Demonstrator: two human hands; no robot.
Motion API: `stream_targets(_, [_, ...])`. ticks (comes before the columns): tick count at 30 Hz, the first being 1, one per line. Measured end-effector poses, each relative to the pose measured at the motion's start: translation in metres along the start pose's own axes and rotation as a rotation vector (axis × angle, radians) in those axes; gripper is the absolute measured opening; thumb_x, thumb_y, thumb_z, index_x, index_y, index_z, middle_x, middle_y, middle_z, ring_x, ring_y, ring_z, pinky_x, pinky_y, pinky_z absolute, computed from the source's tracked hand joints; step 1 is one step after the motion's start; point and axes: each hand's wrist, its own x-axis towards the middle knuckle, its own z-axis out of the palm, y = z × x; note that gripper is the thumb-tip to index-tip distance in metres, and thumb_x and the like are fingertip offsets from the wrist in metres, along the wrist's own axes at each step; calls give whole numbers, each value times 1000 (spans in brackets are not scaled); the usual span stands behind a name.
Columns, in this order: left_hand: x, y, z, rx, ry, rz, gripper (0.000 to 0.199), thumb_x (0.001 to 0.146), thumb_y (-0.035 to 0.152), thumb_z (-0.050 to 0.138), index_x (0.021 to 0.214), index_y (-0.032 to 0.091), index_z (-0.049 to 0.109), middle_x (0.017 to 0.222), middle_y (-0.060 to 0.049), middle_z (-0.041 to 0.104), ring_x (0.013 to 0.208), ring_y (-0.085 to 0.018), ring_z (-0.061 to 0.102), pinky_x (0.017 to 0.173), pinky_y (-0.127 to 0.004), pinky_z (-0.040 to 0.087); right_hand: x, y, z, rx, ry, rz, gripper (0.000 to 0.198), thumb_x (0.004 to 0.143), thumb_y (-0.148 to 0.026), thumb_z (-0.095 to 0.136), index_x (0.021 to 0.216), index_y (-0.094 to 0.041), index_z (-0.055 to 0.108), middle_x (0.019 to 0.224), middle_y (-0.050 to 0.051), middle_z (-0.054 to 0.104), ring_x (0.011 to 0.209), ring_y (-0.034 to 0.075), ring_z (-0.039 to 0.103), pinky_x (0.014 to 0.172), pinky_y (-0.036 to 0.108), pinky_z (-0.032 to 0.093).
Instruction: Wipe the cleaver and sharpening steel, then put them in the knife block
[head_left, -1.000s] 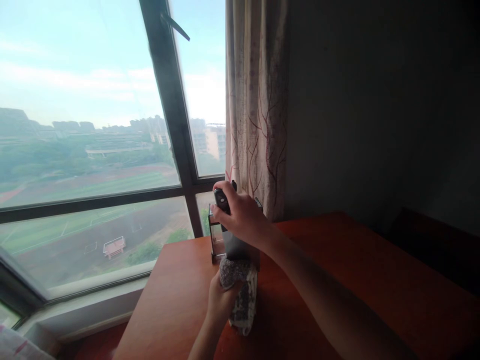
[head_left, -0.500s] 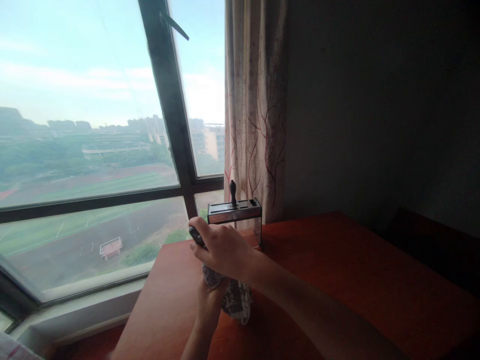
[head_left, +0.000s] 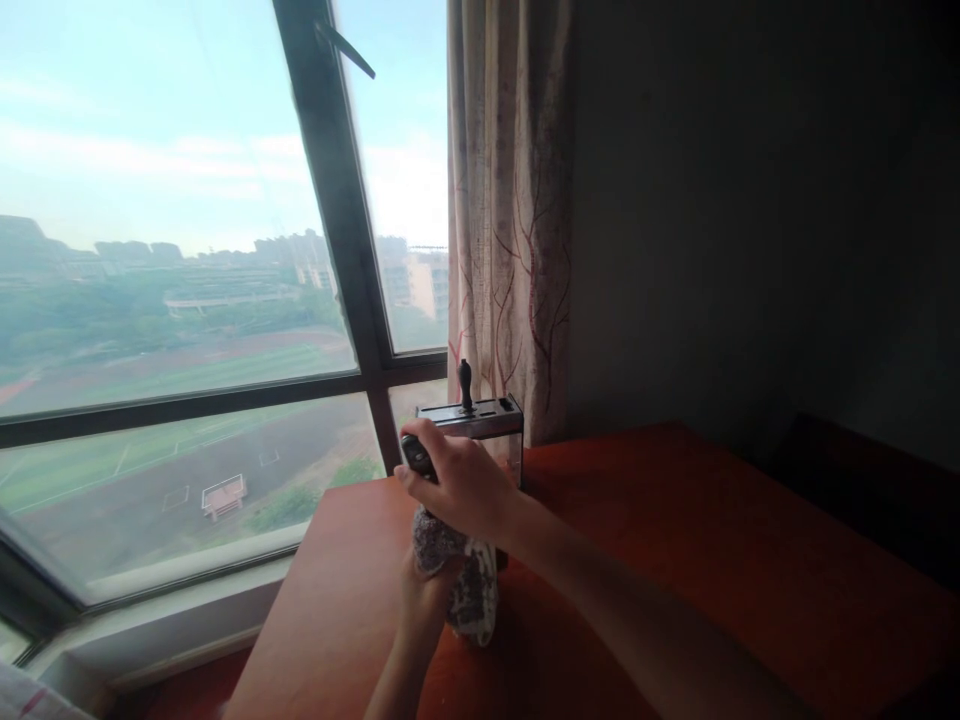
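The red-brown surface [head_left: 322, 600] spreads beneath and to both sides of the hands, with a curtain [head_left: 510, 220] beyond them. Compared with a second ago, the biggest change is that the right hand [head_left: 411, 460] sits lower and nearer, so the metal-topped rack [head_left: 495, 408] just beyond it shows much more; over the last half second the hand has edged back up and rightward, overlapping the rack's near left corner in view. My reading is that the work is short back-and-forth shifts, with both hands acting together. The right forearm slants in from the lower right, the back of the hand uppermost, fingers and thumb wrapped around a black-handled tool [head_left: 418, 457] whose end pokes out on the hand's left; the grey blade visible earlier is now mostly hidden. Just below, the left hand [head_left: 426, 590] rises from a steeper forearm, closed on a speckled, cloth-like bundle [head_left: 474, 605] that bulges above it and hangs to its right. Whether the bundle touches the blade, I cannot tell. Smallest, a dark upright grip [head_left: 465, 383] stands out of the rack, beyond the right hand.
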Motion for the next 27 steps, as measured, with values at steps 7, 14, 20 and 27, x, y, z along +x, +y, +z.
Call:
stream_targets(7, [5,-19,-1,51,-132,-10,26,57,28,68,80,15,66,75,-4,72,72,-27,66,63,-33,54,15,12,-33,105,181,22,31,88,-37,52,116,-26,45,73,-4,58,64,15,59,59,22,39])
stream_targets(14, [9,-13,-11,143,-198,9,23,60,26,70,81,16,65,73,-2,70,67,-22,63,60,-29,52,17,23,-45,21,180,27,28,89,-34,51,115,-25,45,70,-4,55,60,15,57,57,22,36])
stream_targets(20, [9,4,-18,113,-135,-13,29,59,27,71,85,15,66,76,-3,72,71,-23,65,62,-29,52,10,18,-28,-96,-8,-41,37,89,-36,52,123,-25,42,83,3,67,78,22,66,66,27,39])
stream_targets(27, [4,3,-17,-136,30,-22,40,60,36,73,92,14,66,78,-4,72,76,-26,66,68,-32,53,-1,17,-4,-39,-113,2,40,88,-40,52,124,-25,41,88,5,68,81,25,66,62,27,39])
